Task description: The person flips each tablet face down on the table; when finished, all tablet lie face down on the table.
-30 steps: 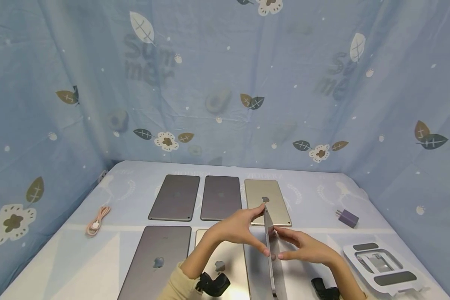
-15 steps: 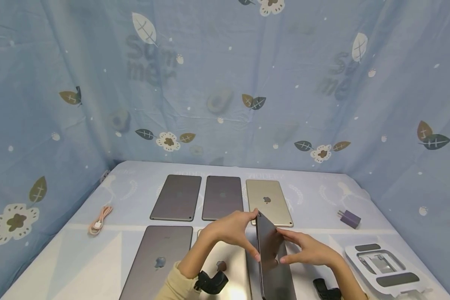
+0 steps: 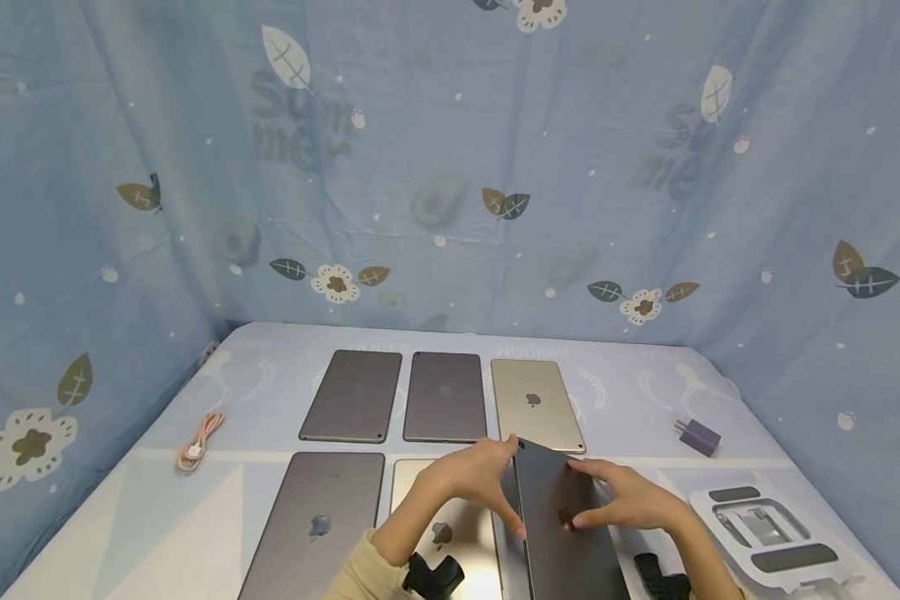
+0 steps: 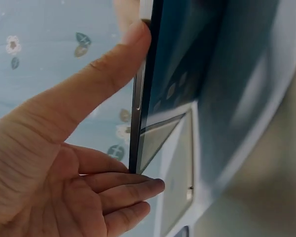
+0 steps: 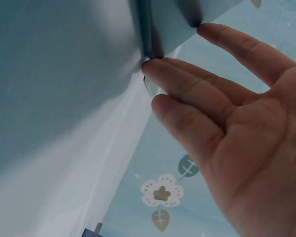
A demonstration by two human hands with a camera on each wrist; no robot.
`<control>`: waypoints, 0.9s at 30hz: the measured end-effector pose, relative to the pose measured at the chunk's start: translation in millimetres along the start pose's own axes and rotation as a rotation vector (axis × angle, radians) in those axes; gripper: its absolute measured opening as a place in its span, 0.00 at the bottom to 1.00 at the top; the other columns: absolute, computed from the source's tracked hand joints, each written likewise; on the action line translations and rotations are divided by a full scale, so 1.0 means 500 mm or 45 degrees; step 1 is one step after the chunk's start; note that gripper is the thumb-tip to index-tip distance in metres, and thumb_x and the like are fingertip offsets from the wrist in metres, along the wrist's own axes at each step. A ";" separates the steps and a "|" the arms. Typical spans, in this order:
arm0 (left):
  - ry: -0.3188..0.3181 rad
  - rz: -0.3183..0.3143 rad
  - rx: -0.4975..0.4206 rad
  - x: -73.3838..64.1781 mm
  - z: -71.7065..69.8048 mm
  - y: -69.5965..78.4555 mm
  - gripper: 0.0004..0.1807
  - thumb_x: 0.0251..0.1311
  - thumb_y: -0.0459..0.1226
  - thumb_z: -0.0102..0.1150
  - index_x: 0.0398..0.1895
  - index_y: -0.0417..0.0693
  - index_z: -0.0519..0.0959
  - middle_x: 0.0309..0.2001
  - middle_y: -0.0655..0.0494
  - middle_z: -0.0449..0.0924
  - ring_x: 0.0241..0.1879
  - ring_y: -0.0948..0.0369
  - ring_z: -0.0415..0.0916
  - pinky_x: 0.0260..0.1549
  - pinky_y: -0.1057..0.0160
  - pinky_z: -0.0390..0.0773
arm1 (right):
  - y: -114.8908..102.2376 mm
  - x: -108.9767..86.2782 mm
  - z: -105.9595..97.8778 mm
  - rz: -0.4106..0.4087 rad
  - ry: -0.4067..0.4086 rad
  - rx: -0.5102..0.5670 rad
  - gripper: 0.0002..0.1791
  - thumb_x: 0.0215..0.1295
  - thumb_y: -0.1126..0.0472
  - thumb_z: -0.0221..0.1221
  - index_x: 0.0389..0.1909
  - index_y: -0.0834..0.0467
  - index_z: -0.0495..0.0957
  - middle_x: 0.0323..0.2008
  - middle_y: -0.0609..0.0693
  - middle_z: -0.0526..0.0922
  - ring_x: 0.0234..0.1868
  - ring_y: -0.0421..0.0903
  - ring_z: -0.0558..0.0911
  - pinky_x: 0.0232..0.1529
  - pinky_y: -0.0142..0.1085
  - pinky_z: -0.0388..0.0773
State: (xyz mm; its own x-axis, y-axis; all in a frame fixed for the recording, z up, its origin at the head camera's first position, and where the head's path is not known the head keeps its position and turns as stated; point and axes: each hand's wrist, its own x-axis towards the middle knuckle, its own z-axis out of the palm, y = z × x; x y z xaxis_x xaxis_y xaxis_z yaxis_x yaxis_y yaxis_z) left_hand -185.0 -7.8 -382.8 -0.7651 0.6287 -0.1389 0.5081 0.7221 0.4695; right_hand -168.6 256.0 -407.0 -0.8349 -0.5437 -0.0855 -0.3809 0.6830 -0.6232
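A dark grey tablet [image 3: 562, 550] stands tilted at the front, left edge raised, its logo side facing up and right. My left hand [image 3: 468, 479] holds that raised edge. In the left wrist view the thumb [image 4: 113, 74] presses the tablet's side [image 4: 138, 94] and the fingers reach its far corner; the glossy screen is on the other side. My right hand [image 3: 630, 500] touches the tablet's back with fingertips and thumb, its fingers fairly straight. A gold tablet [image 3: 457, 558] lies beside it, partly behind my left forearm, with a larger grey tablet [image 3: 322, 508] further left.
Two dark tablets [image 3: 354, 396] and a gold tablet [image 3: 536, 404] lie in a back row. A pink cable [image 3: 198, 442] is at the left. A purple charger plug [image 3: 697, 437] and a white folding stand [image 3: 768, 537] sit at the right. A patterned blue curtain [image 3: 450, 167] surrounds the table.
The dark tablet has tipped from nearly upright over to the right, so its back now shows. Both hands have moved slightly lower with it, the right one a little further right.
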 end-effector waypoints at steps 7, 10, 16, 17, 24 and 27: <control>-0.006 0.040 0.038 0.011 0.024 -0.005 0.67 0.31 0.56 0.80 0.72 0.31 0.55 0.65 0.42 0.70 0.63 0.55 0.72 0.57 0.64 0.75 | -0.002 -0.001 0.000 0.084 -0.004 -0.056 0.44 0.51 0.50 0.71 0.62 0.72 0.67 0.61 0.76 0.67 0.62 0.75 0.66 0.55 0.66 0.67; -0.004 0.046 0.104 0.012 0.030 -0.008 0.65 0.30 0.56 0.80 0.69 0.31 0.59 0.60 0.43 0.75 0.58 0.56 0.75 0.53 0.66 0.77 | -0.005 0.002 0.001 0.130 0.000 -0.070 0.43 0.50 0.50 0.71 0.61 0.72 0.69 0.61 0.77 0.65 0.62 0.75 0.65 0.55 0.66 0.67; -0.042 0.045 0.241 0.013 0.036 -0.008 0.38 0.29 0.56 0.80 0.42 0.42 0.77 0.35 0.60 0.78 0.34 0.68 0.74 0.35 0.72 0.76 | -0.007 0.008 0.004 0.140 0.010 -0.112 0.42 0.48 0.50 0.72 0.59 0.71 0.71 0.61 0.79 0.64 0.61 0.76 0.66 0.56 0.67 0.66; -0.046 0.035 0.255 0.012 0.036 -0.006 0.35 0.29 0.56 0.80 0.38 0.44 0.77 0.34 0.60 0.77 0.31 0.69 0.72 0.33 0.72 0.75 | -0.006 0.008 0.004 0.135 0.013 -0.115 0.42 0.48 0.50 0.72 0.59 0.71 0.71 0.61 0.80 0.64 0.61 0.76 0.66 0.56 0.67 0.66; -0.055 0.007 0.306 0.006 0.041 0.005 0.30 0.31 0.55 0.80 0.29 0.45 0.77 0.33 0.59 0.76 0.27 0.68 0.67 0.28 0.71 0.72 | -0.003 0.011 0.008 0.134 0.024 -0.122 0.42 0.48 0.50 0.72 0.58 0.72 0.71 0.61 0.80 0.65 0.61 0.76 0.66 0.56 0.67 0.66; -0.045 0.010 0.308 0.006 0.041 0.004 0.29 0.31 0.55 0.80 0.28 0.46 0.77 0.30 0.61 0.74 0.27 0.69 0.66 0.28 0.71 0.71 | -0.004 0.015 0.010 0.143 0.034 -0.137 0.42 0.47 0.49 0.72 0.58 0.73 0.72 0.61 0.79 0.65 0.61 0.76 0.67 0.57 0.66 0.66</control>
State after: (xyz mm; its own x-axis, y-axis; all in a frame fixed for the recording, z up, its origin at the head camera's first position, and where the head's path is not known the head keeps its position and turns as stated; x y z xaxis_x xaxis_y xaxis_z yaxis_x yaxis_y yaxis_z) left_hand -178.2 1.4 -400.0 -0.7487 0.6411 -0.1683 0.5971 0.7626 0.2486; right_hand -172.1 248.1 -410.5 -0.8844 -0.4488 -0.1285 -0.3237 0.7879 -0.5239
